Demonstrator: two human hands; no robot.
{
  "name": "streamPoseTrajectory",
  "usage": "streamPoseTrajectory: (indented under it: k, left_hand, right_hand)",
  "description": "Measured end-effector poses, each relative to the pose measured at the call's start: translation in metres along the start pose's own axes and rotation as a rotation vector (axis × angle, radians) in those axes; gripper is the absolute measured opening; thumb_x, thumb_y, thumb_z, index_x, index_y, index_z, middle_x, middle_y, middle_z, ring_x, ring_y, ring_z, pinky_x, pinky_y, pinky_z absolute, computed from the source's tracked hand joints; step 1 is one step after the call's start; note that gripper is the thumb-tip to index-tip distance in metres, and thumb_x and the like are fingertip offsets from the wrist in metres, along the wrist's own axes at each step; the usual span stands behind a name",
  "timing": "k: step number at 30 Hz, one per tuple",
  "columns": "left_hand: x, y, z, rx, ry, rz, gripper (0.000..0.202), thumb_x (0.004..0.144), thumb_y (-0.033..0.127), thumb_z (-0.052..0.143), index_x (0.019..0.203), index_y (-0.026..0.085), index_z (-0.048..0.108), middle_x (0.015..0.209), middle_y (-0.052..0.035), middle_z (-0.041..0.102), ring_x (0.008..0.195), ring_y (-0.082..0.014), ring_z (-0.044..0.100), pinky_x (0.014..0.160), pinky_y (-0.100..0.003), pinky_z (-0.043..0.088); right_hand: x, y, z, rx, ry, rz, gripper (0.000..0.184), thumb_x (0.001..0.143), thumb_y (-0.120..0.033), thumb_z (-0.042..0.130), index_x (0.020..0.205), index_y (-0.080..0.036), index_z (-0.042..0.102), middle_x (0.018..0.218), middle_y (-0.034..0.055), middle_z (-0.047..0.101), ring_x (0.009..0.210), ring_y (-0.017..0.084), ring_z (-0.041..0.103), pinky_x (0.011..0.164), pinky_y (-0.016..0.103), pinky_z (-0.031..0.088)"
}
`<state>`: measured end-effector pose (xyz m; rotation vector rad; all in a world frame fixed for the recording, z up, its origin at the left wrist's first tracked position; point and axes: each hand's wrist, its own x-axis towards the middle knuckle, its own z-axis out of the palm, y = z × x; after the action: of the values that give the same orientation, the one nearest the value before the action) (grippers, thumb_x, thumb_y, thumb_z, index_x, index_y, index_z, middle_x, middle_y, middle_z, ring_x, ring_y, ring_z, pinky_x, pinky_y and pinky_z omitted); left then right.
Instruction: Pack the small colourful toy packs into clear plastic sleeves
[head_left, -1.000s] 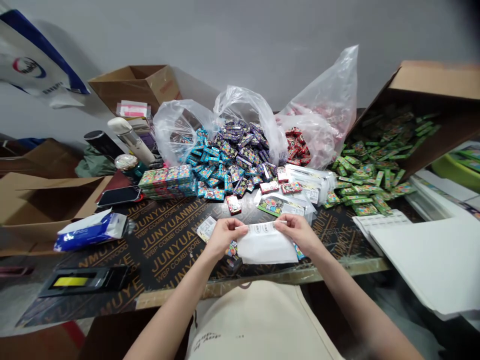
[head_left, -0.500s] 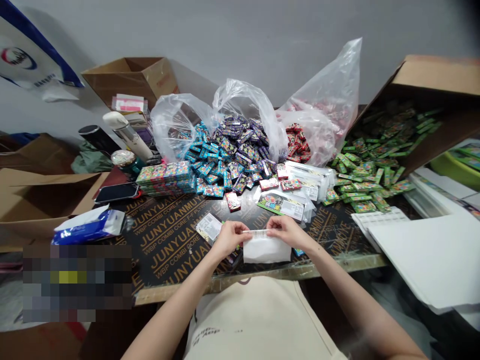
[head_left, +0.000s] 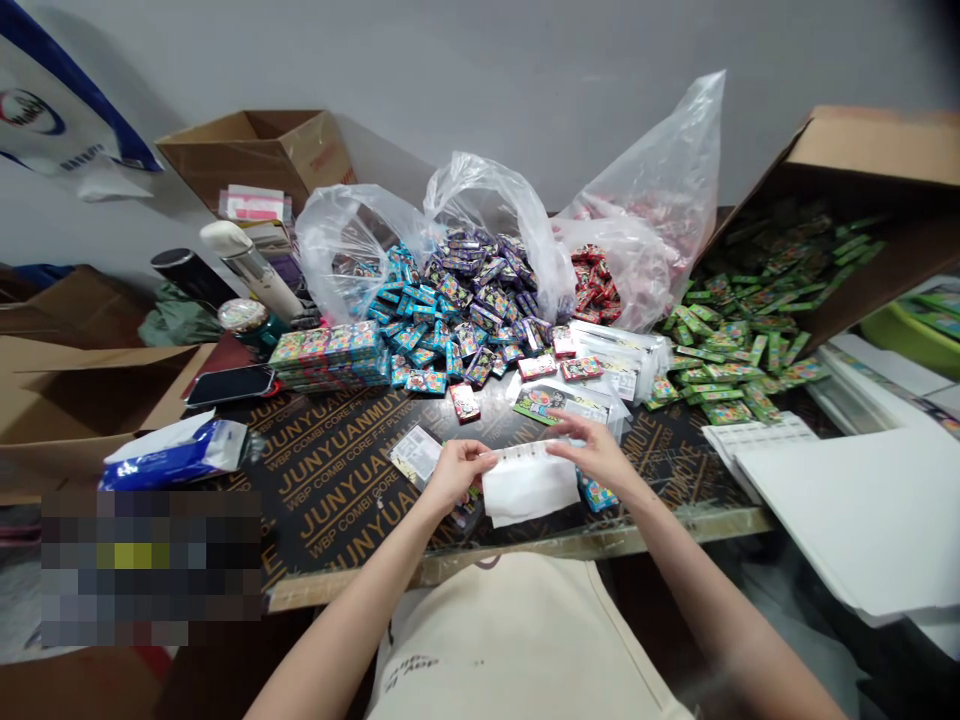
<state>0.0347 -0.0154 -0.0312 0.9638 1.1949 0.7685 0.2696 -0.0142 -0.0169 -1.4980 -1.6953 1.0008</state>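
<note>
On the table (head_left: 337, 480), three bags (head_left: 487, 200) lie at the back, with small boxes (head_left: 450, 330) spilled before them. A carton (head_left: 877, 150) is to their right, a stack (head_left: 330, 355) to their left. Near the front edge, a pouch (head_left: 529, 488) is between the left hand (head_left: 454, 470) and the right hand (head_left: 592, 452).

The table (head_left: 330, 470) carries box heaps (head_left: 457, 320) along its far edge, pouches (head_left: 600, 365) mid-table, tissues (head_left: 176, 455) left, phone (head_left: 229, 385) beyond.

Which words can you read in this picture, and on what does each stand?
"JUNYUANMUYE": dark printed plywood tabletop, repeated.
"WBP COMBI CORE F/F PLYWOOD": same tabletop, smaller print.
Too small or blurred: held white flat pouch, heaped small colourful packets, blue-and-white banner.
</note>
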Motion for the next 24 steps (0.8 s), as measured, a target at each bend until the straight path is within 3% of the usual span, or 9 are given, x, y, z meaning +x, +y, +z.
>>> streamPoseTrajectory:
  k: [2,4,7,9,14,16,19,21,24]
  left_hand:
    - [0.007,-0.006,-0.009,-0.005,0.047,0.004,0.027,0.054,0.035,0.073,0.061,0.011,0.061,0.046,0.0016,0.056,0.038,-0.0077,0.047,0.038,-0.018,0.037]
    - [0.013,-0.011,-0.019,-0.005,0.089,0.001,0.028,0.054,0.035,0.072,0.061,0.011,0.06,0.045,0.0023,0.056,0.037,-0.0075,0.047,0.038,-0.018,0.037]
    - [0.021,-0.012,-0.028,0.002,0.103,-0.023,0.028,0.054,0.035,0.072,0.06,0.011,0.059,0.044,0.003,0.055,0.037,-0.0072,0.047,0.038,-0.018,0.038]
    - [0.024,-0.011,-0.026,0.009,0.064,-0.056,0.028,0.053,0.035,0.073,0.058,0.011,0.058,0.045,0.0024,0.055,0.037,-0.0074,0.048,0.038,-0.019,0.04]
    - [0.034,-0.018,0.012,0.076,-0.035,-0.126,0.022,0.056,0.03,0.071,0.056,0.012,0.059,0.043,0.0014,0.055,0.037,-0.0097,0.05,0.039,-0.022,0.041]
    - [0.039,-0.026,0.033,0.128,-0.011,-0.113,0.016,0.058,0.024,0.069,0.055,0.012,0.059,0.04,0.0028,0.053,0.035,-0.0102,0.05,0.039,-0.022,0.04]
    - [0.044,-0.036,0.053,0.198,0.048,-0.064,0.009,0.059,0.015,0.066,0.053,0.014,0.059,0.039,0.0043,0.052,0.036,-0.0094,0.049,0.041,-0.02,0.039]
    - [0.045,-0.04,0.055,0.224,0.062,-0.042,0.006,0.059,0.012,0.065,0.055,0.014,0.06,0.04,0.0043,0.054,0.037,-0.0093,0.05,0.042,-0.019,0.04]
    - [0.046,-0.044,0.047,0.234,0.034,-0.053,0.003,0.063,0.012,0.062,0.06,0.014,0.061,0.042,0.0032,0.056,0.039,-0.0109,0.054,0.043,-0.02,0.042]
  right_hand:
    - [-0.011,0.014,-0.009,-0.293,0.082,0.02,0.072,0.062,-0.042,0.068,0.128,-0.024,0.044,0.098,0.0085,0.061,0.084,0.023,0.058,0.073,0.034,0.042]
    - [-0.026,0.031,-0.013,-0.551,0.064,0.101,0.085,0.058,-0.042,0.071,0.133,-0.025,0.035,0.095,0.0088,0.058,0.082,0.025,0.058,0.071,0.034,0.042]
    - [-0.048,0.05,-0.011,-0.678,-0.024,0.193,0.082,0.062,-0.032,0.067,0.136,-0.025,0.03,0.087,0.0063,0.057,0.076,0.023,0.059,0.066,0.031,0.042]
    - [-0.055,0.051,-0.012,-0.648,0.04,0.174,0.075,0.067,-0.028,0.062,0.135,-0.024,0.03,0.09,0.0065,0.057,0.079,0.023,0.059,0.069,0.031,0.043]
    - [-0.043,0.025,-0.025,-0.497,0.411,0.037,0.068,0.074,-0.038,0.057,0.134,-0.021,0.029,0.107,0.0108,0.056,0.092,0.025,0.056,0.078,0.034,0.044]
    - [-0.036,0.02,-0.018,-0.478,0.393,-0.02,0.066,0.076,-0.038,0.055,0.134,-0.02,0.029,0.111,0.0115,0.055,0.094,0.024,0.056,0.08,0.034,0.044]
    - [-0.033,0.028,0.006,-0.556,0.203,-0.02,0.06,0.074,-0.03,0.056,0.129,-0.018,0.036,0.107,0.0113,0.056,0.094,0.025,0.055,0.08,0.035,0.043]
    - [-0.034,0.038,0.021,-0.657,0.131,0.022,0.056,0.071,-0.025,0.06,0.124,-0.017,0.043,0.1,0.0114,0.057,0.091,0.026,0.054,0.079,0.037,0.043]
    - [-0.032,0.044,0.035,-0.757,0.196,0.0,0.056,0.069,-0.025,0.063,0.122,-0.017,0.047,0.103,0.0129,0.053,0.095,0.029,0.05,0.082,0.04,0.04]
